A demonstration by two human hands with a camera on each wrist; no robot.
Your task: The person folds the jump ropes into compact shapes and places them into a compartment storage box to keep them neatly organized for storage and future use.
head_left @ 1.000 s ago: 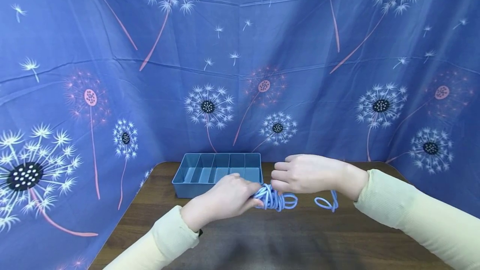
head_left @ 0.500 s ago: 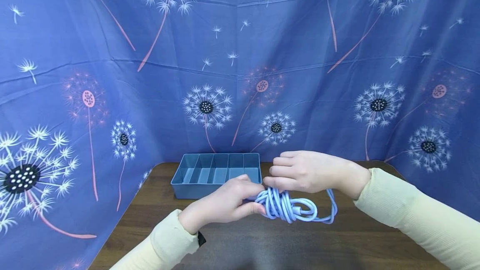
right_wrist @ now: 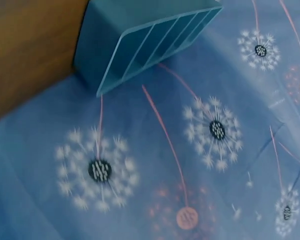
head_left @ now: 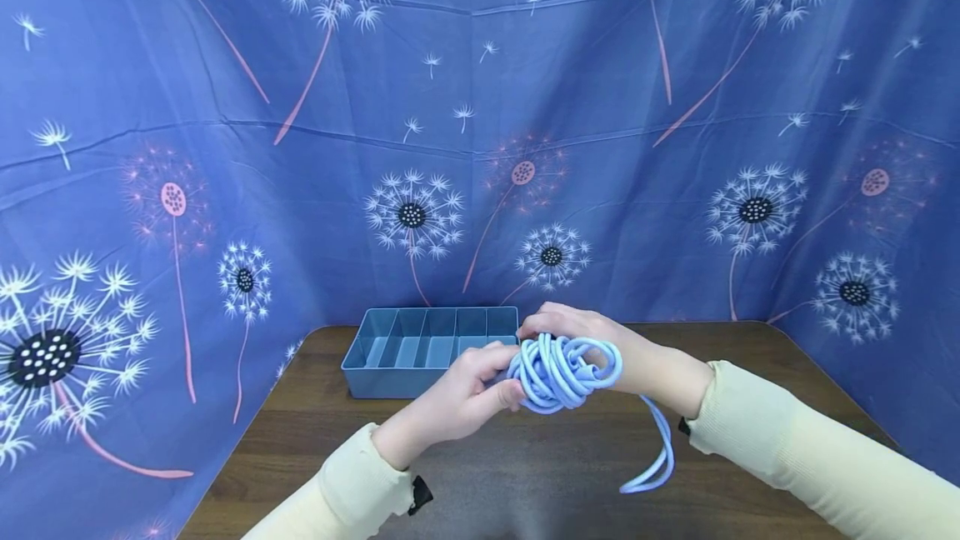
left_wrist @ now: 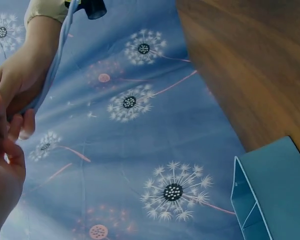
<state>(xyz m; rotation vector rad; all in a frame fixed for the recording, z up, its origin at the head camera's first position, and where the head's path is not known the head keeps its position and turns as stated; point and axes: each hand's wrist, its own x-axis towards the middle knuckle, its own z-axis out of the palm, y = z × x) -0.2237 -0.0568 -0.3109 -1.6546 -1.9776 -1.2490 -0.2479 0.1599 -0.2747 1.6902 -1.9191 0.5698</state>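
A light blue cord, wound into a bundle of several loops, is held up above the table in the head view. My left hand grips the bundle's left end, thumb in front and fingers behind. Behind the bundle, my right hand has curled fingers at the cord; the loops partly cover them. From beneath the right wrist a loose doubled length hangs down. In the left wrist view a cord strand runs along the right hand to its curled fingers. Neither hand shows clearly in the right wrist view.
A blue-grey bin with several narrow compartments stands at the back of the brown wooden table, just behind the left hand. A blue curtain with dandelion prints hangs around the back and sides.
The bundle has been raised and turned, its looped end now upward to the right. My right hand has gone from above it to behind it, and the loose length now hangs lower.
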